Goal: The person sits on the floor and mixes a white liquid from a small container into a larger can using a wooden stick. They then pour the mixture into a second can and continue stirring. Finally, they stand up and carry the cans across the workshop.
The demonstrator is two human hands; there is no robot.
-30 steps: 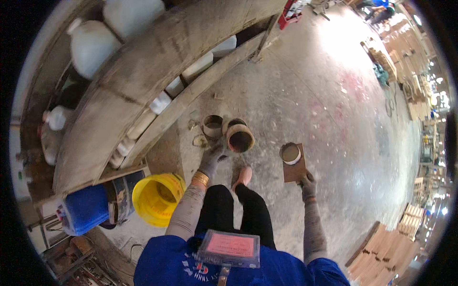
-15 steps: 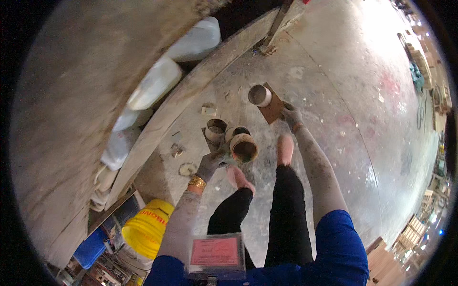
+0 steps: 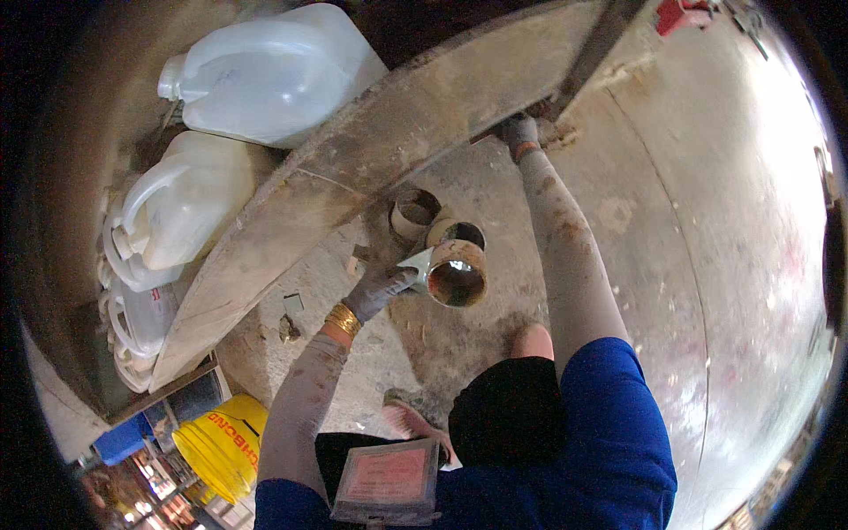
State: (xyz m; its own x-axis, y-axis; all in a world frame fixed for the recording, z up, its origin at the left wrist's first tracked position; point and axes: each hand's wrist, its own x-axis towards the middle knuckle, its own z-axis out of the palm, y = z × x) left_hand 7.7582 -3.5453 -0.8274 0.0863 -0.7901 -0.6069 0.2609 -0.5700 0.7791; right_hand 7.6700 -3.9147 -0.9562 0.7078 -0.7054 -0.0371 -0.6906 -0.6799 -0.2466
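My left hand (image 3: 382, 290), in a grey glove, is closed on a pale flat piece (image 3: 417, 267) that meets the side of a brown-rimmed open cylinder (image 3: 457, 276). Right behind that stands a second open cylinder (image 3: 461, 235). A third, dirt-stained one (image 3: 415, 212) is a little farther left. My right hand (image 3: 519, 134), also gloved, reaches far forward to the lower edge of a long curved board (image 3: 353, 168), beside a dark upright post (image 3: 601, 55). Its fingers are mostly hidden there, and I cannot make out what they hold.
Behind the board lie white plastic jugs (image 3: 274, 75), several of them in a row. A yellow bucket (image 3: 221, 446) and a blue container (image 3: 124, 442) are at the lower left. Small scraps (image 3: 290, 329) lie on the concrete floor (image 3: 636, 265). Something red (image 3: 680, 16) is at the top right.
My right hand has gone forward to the board's lower edge; the brown flat piece and the cup on it no longer show clearly. I have bent closer, and the jugs look larger.
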